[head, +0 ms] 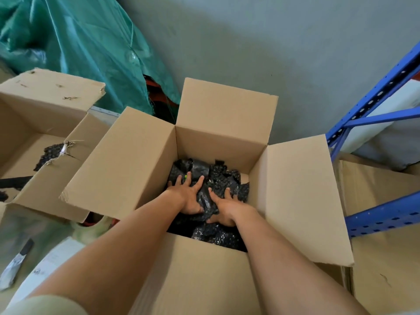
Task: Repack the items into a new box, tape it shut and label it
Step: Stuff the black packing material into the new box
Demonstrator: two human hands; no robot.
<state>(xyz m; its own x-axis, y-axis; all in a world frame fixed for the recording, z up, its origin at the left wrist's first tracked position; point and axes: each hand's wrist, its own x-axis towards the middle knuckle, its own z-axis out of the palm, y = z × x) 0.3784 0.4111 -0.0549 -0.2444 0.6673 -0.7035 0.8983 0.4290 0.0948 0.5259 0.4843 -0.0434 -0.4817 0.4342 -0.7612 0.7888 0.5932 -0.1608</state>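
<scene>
Where fingers (199, 181) splay, black packets (221, 178) beneath — boxed.

The open box (220, 142) stands in the middle on the floor, with wrapped packets (218, 178) lying in it. The left grip (189, 196) and right grip (225, 208) rest side by side on the packets. A second box (52, 185) stands to its left, touching its left flap. A tape roll (91, 228) lies under that flap, and a cutter (16, 267) lies nearer, to the far left. A tarp (79, 46) lies behind and a rack (375, 96) stands to the right.
</scene>
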